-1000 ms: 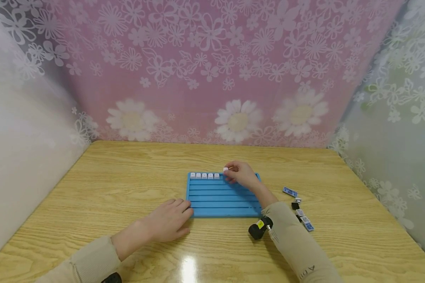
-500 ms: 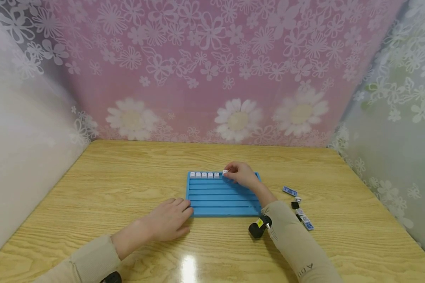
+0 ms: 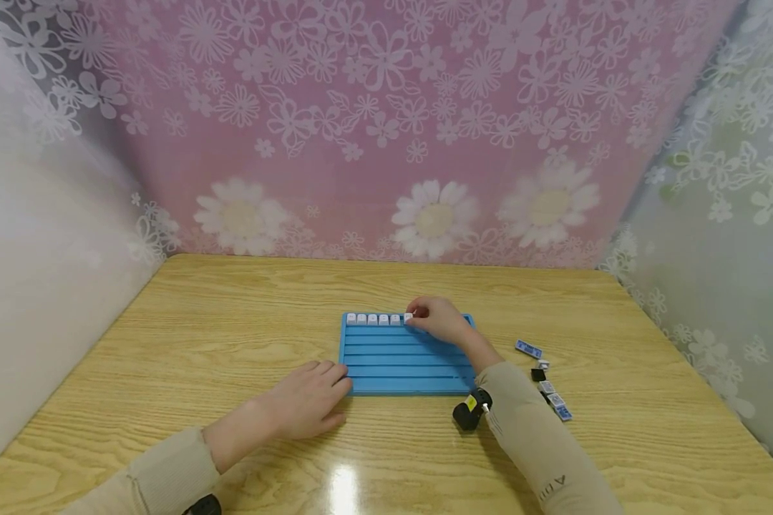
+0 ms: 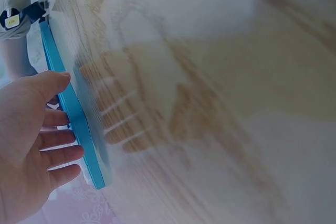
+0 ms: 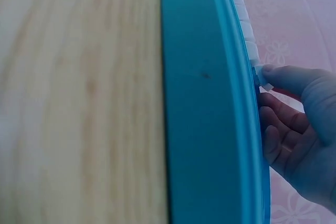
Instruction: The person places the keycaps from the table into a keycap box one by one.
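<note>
A blue tray with raised ridges running across it lies on the table. Along its far edge, from the left corner, stands a row of several white keycaps. My right hand pinches another white keycap between thumb and index finger, at the right end of that row. In the right wrist view this keycap sits right at the tray's top, beside the row. My left hand rests at the tray's near left corner. Its loosely straight fingers touch the blue side wall in the left wrist view.
Right of the tray, several loose pieces lie in a line: a blue-and-white piece, a black piece, white keycaps and a blue piece. A pink flowered curtain hangs behind the wooden table.
My right hand has brought the pinched keycap slightly left and down, from above the tray's far edge to the end of the row. The left hand has stayed in place.
</note>
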`<state>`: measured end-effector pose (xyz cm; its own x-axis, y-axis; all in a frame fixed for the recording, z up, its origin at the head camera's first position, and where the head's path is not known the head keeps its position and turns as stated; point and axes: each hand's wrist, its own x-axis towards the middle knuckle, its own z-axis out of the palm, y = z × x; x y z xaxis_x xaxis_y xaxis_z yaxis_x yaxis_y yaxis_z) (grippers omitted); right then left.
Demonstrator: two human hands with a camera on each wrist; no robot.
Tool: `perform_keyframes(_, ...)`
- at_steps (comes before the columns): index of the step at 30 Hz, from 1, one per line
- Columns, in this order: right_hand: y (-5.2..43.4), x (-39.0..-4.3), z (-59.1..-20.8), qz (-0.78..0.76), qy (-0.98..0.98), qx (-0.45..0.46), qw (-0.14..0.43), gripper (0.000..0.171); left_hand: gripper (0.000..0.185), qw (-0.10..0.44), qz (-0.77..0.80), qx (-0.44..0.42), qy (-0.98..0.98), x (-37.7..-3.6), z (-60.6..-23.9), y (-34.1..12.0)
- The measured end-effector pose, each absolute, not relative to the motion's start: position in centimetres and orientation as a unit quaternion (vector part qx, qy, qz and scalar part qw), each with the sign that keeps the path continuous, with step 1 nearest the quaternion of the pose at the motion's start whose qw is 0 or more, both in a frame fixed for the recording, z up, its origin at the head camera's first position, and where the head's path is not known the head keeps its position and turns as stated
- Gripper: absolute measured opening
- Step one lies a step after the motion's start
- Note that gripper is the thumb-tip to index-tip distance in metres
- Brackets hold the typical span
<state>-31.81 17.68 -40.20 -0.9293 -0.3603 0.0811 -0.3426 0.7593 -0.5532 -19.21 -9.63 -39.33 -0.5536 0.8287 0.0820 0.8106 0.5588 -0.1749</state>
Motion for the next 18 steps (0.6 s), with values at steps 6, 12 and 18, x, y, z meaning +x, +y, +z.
perform_keyframes(6, 17.66, -31.98, -40.31, -0.265, 0.943, -0.204, 0.011, 0.022, 0.036, 0.076, 0.061, -0.467, -0.879, -19.16, -39.24, -9.62)
perform_keyframes(12, 17.55, -32.12, -40.51, -0.248, 0.946, -0.207, 0.007, 0.023, 0.035, 0.076, 0.057, -0.467, -0.879, -19.14, -39.23, -9.60)
perform_keyframes(18, 17.42, -32.14, -40.38, -0.242, 0.948, -0.206, 0.007, 0.024, 0.035, 0.077, 0.059, -0.465, -0.880, -19.10, -39.20, -9.60)
